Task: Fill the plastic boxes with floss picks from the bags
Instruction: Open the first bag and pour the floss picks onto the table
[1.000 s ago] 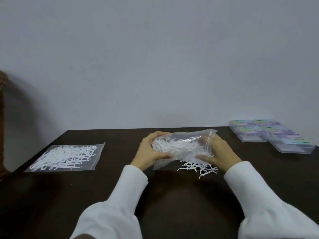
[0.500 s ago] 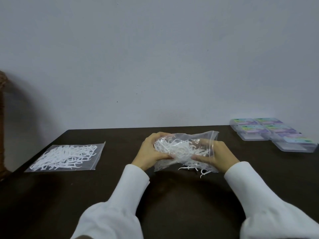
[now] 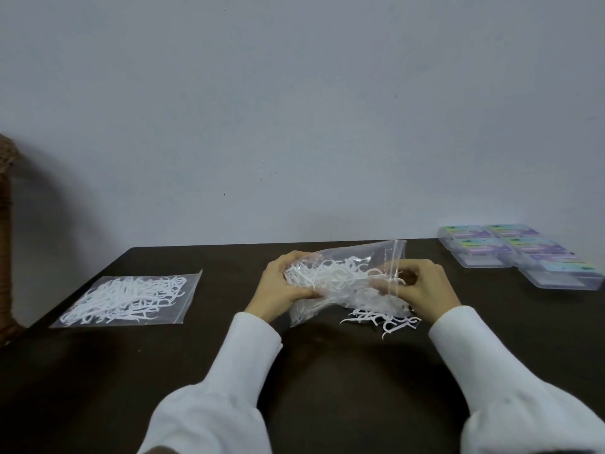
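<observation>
Bag-emptying is the step in hand, judging by the layout. A clear zip bag stuffed with floss picks is held just above the dark table, dead centre. Its closed end is gripped by the left hand with fingers curled round the plastic, while the zip edge is pinched by the right hand. A small heap of spilled picks is lying on the table right under the bag's mouth, at about 5 o'clock from the bag. A second full bag is parked flat at 9 o'clock, untouched. The plastic boxes (all lids down, apparently) are clustered at 2 o'clock, well apart from the pile. Next, more tipping is probably needed, then a box has to be opened.
</observation>
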